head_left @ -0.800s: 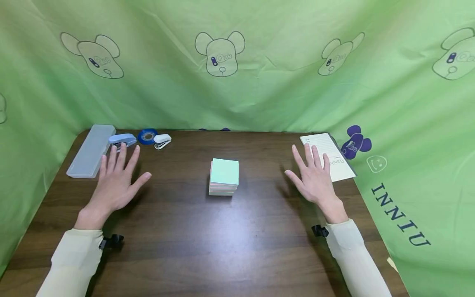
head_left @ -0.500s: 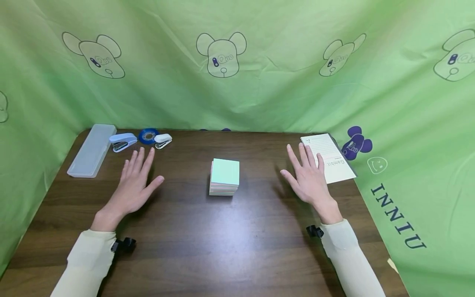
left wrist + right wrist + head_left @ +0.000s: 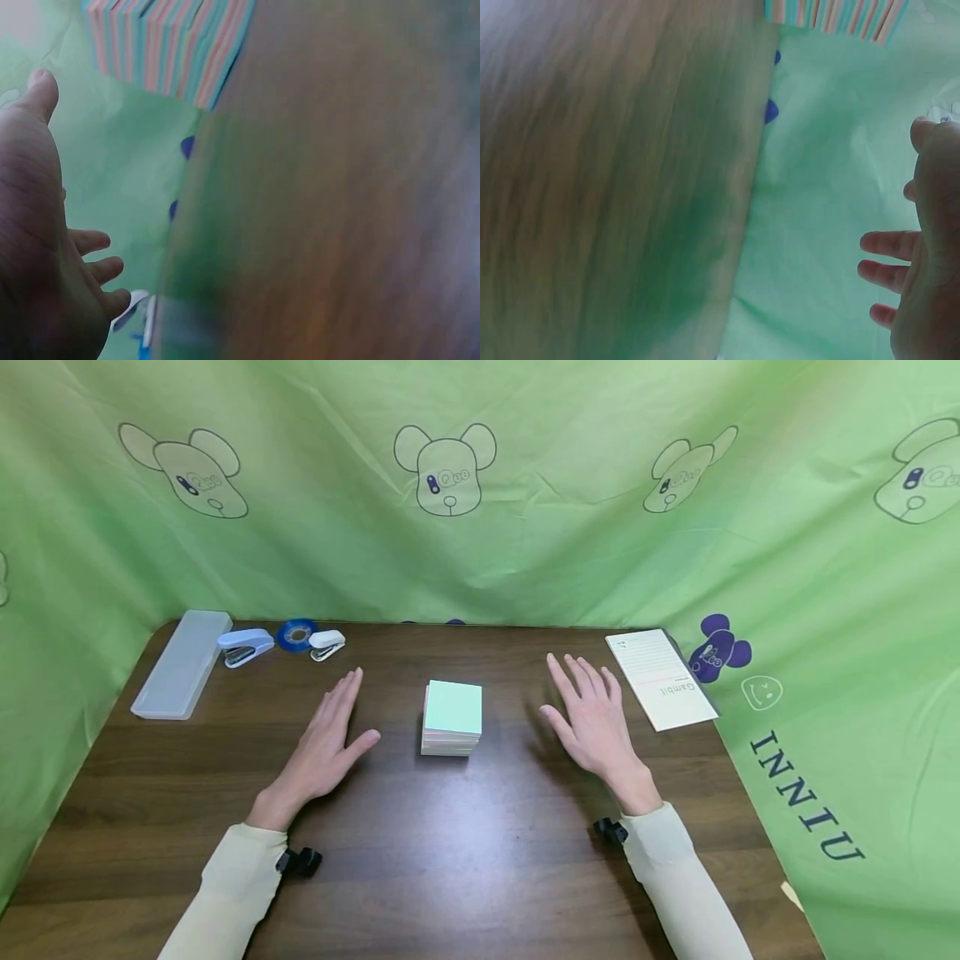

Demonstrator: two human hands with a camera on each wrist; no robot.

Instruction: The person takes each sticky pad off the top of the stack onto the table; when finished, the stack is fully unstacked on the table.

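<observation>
A square stack of sticky notes (image 3: 453, 708), mint green on top with pastel layers down its sides, sits in the middle of the brown table. My left hand (image 3: 318, 750) is to its left, fingers straight and thumb spread toward the stack, touching nothing. To the right, my right hand (image 3: 594, 722) holds its fingers extended and spread, also apart from the stack. Striped layers of the sticky notes (image 3: 169, 49) show at the top of the left wrist view. A part of the sticky notes (image 3: 836, 16) also appears at the top edge in the right wrist view.
At the back left lie a translucent pencil case (image 3: 183, 667), a blue stapler (image 3: 246, 646), a blue tape roll (image 3: 296, 634) and a small white stapler (image 3: 327, 644). A white notepad (image 3: 662, 678) lies at the back right. A green curtain (image 3: 525, 568) borders the table (image 3: 450, 893).
Both hands have moved inward toward the stack of sticky notes, the left farther than the right. The right hand has left its place over the notepad. The stack stays put.
</observation>
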